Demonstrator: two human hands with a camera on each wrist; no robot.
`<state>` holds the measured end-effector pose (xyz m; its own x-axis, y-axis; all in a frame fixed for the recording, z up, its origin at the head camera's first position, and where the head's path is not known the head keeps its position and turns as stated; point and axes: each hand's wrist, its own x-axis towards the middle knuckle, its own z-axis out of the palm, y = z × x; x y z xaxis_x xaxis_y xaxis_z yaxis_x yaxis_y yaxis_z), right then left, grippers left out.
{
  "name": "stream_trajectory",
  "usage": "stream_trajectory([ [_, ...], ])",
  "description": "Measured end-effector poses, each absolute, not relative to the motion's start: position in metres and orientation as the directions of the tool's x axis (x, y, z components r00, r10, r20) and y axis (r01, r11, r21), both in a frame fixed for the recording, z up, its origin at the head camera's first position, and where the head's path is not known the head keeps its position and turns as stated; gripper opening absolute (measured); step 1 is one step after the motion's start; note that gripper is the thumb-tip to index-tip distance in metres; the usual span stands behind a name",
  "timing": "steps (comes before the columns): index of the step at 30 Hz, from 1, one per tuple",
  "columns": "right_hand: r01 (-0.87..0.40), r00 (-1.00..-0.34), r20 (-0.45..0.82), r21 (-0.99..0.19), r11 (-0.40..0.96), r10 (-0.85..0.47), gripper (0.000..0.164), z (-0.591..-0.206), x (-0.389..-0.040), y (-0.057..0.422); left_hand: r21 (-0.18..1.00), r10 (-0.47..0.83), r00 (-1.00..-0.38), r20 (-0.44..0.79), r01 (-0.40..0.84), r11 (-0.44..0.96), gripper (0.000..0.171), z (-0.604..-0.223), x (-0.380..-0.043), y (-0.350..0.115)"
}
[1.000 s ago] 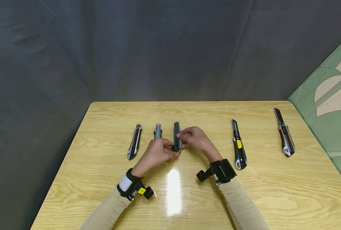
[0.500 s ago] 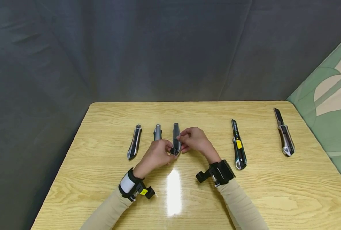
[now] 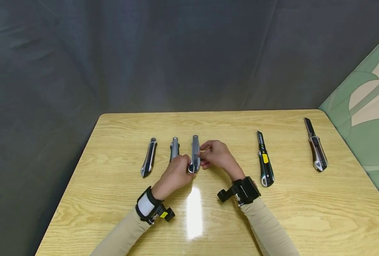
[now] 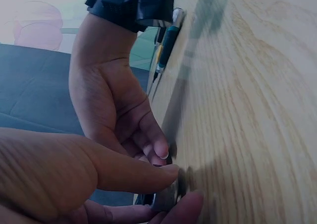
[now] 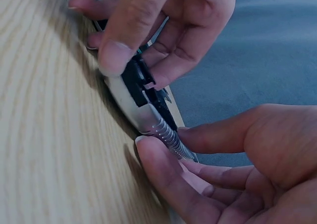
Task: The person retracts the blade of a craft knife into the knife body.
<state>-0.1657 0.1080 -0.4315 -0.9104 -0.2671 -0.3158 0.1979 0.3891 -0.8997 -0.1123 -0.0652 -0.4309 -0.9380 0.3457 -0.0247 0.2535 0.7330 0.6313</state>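
Note:
A silver and black utility knife (image 3: pixel 194 149) stays low over the table between both hands, its long axis pointing away from me. At its near end, my left hand (image 3: pixel 177 171) pinches it between thumb and fingers. My right hand (image 3: pixel 218 155) pinches its right side with thumb and fingertips. Seen from the right wrist, the knife's ribbed metal grip (image 5: pixel 171 140) lies between the right thumb and fingers, while the left thumb (image 5: pixel 119 53) presses the other end. In the left wrist view, fingers hide most of the knife (image 4: pixel 167 198).
Left of the held knife lie a second silver knife (image 3: pixel 174 147), partly behind the left hand, and a black and silver one (image 3: pixel 149 157). On the right are a black knife with a yellow slider (image 3: pixel 265 158) and another with its black blade extended (image 3: pixel 316 147). The wooden table (image 3: pixel 288 220) meets a dark curtain.
The left hand has shifted slightly right and turned around the knife's near end. The knife has tipped a little, and its upper face now looks brighter. The right hand has barely moved.

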Motion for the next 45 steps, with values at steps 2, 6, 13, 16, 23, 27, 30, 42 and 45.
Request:
stream_trajectory([
  [2, 0.195, -0.911, -0.315, -0.898, 0.395, -0.267, 0.028, -0.432, -0.166, 0.108, 0.615, 0.347, -0.938, -0.017, 0.263, 0.743, 0.023, -0.431, -0.112, -0.065],
  [6, 0.190, -0.912, -0.314, -0.893, 0.408, -0.265, 0.027, -0.432, -0.167, 0.108, 0.598, 0.348, -0.937, -0.027, 0.264, 0.757, 0.022, -0.429, -0.109, -0.065],
  [13, 0.174, -0.917, -0.299, -0.896, 0.410, -0.265, 0.028, -0.431, -0.167, 0.111, 0.584, 0.352, -0.935, -0.052, 0.257, 0.770, 0.021, -0.424, -0.105, -0.065],
  [16, 0.164, -0.925, -0.285, -0.896, 0.412, -0.253, 0.031, -0.427, -0.166, 0.118, 0.603, 0.334, -0.940, -0.063, 0.231, 0.764, 0.029, -0.421, -0.103, -0.065],
  [23, 0.071, -0.967, -0.184, -0.857, 0.511, -0.174, 0.032, -0.411, -0.164, 0.155, 0.572, 0.316, -0.948, -0.031, 0.242, 0.784, 0.053, -0.407, -0.097, -0.062],
  [27, 0.008, -0.985, -0.112, -0.792, 0.611, -0.132, 0.033, -0.402, -0.165, 0.180, 0.575, 0.350, -0.935, 0.056, 0.317, 0.754, 0.047, -0.403, -0.096, -0.060],
  [30, -0.031, -0.997, -0.025, -0.701, 0.712, -0.068, 0.034, -0.396, -0.165, 0.199, 0.589, 0.377, -0.919, 0.114, 0.368, 0.720, 0.043, -0.401, -0.097, -0.056],
  [42, 0.132, -0.989, -0.006, -0.487, 0.864, 0.148, 0.041, -0.390, -0.159, 0.267, 0.630, 0.424, -0.892, 0.157, 0.421, 0.653, 0.034, -0.396, -0.109, -0.033],
  [45, 0.172, -0.985, -0.060, -0.500, 0.849, 0.164, 0.043, -0.395, -0.155, 0.274, 0.631, 0.433, -0.890, 0.144, 0.420, 0.652, 0.037, -0.399, -0.106, -0.026],
])
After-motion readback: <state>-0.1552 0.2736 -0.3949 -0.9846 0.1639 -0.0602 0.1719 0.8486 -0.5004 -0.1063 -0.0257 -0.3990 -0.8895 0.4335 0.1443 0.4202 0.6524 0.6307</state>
